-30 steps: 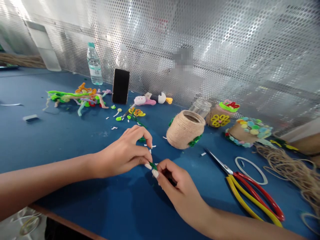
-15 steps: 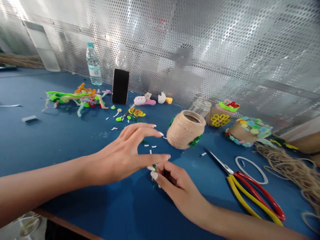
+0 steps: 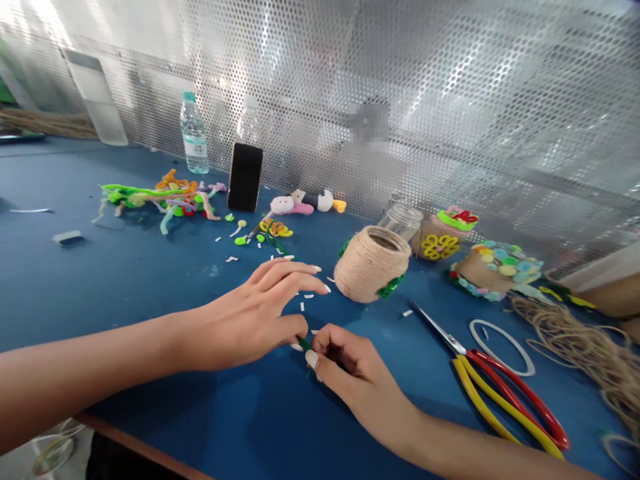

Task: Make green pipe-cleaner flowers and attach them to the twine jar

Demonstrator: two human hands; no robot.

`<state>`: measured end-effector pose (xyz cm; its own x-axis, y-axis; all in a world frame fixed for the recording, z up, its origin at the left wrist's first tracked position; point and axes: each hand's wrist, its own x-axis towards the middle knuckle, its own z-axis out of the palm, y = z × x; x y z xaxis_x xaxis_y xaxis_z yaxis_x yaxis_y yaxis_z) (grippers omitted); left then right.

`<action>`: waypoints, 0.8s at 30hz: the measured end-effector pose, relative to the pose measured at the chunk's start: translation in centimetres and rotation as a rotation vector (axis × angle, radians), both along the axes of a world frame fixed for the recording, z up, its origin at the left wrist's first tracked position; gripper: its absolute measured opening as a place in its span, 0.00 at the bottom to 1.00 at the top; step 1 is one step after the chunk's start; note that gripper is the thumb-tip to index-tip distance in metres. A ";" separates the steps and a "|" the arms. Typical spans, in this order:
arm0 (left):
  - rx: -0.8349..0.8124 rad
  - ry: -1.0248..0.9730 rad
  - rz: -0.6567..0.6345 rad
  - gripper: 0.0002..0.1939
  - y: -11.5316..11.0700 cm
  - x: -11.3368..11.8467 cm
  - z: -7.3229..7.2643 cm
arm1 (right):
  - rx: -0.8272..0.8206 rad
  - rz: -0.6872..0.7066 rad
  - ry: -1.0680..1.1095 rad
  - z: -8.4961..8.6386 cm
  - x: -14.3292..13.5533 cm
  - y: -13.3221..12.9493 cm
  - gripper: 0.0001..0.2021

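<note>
My right hand [image 3: 357, 377] clamps the short green piece [image 3: 304, 344] between thumb and finger, nearer the worktop's [image 3: 210, 407] front edge than the twine-wrapped jar [image 3: 369, 270]. Its visible length slants leftward to my left hand [image 3: 245, 320], fingers spread; whether that thumb pinches it, I cannot tell.

The blue table [image 3: 125, 287] holds a clear water bottle [image 3: 195, 143], a standing black phone [image 3: 245, 177], a messy pile of bright fuzzy strips [image 3: 160, 195], tiny white scraps [image 3: 232, 259], a jar wrapped in string [image 3: 370, 268], scissors with red and yellow handles [image 3: 455, 345] and a tangle of brown string [image 3: 575, 343].
</note>
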<state>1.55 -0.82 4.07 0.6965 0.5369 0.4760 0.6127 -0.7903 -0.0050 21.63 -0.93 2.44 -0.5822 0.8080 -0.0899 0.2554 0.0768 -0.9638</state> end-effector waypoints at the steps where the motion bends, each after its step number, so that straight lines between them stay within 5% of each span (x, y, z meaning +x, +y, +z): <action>1: -0.018 -0.006 0.002 0.10 0.0 0.0 -0.1 | 0.008 -0.012 0.003 0.0 0.0 0.0 0.09; 7: -0.125 -0.109 -0.016 0.09 0.4 -0.2 -0.1 | 0.032 -0.109 0.027 0.1 0.0 -0.3 0.08; 15: -0.425 -0.534 0.151 0.08 -0.6 1.7 -1.8 | 0.003 -0.086 0.056 0.1 0.2 -0.2 0.11; 18: -0.453 -0.486 0.138 0.07 -0.5 1.7 -2.0 | -0.054 -0.109 0.074 -0.2 0.2 0.1 0.12; 21: -0.322 -0.335 0.107 0.22 -0.2 1.0 -1.6 | -0.073 -0.101 0.101 -0.4 0.2 0.3 0.13; 24: -0.229 -0.267 0.045 0.12 0.0 0.5 -1.3 | -0.070 -0.083 0.110 -0.5 0.2 0.4 0.13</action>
<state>2.02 -0.81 2.82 0.5373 0.6779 0.5017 0.6026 -0.7248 0.3340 21.82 -0.58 1.91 -0.5230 0.8478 -0.0876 0.1511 -0.0089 -0.9885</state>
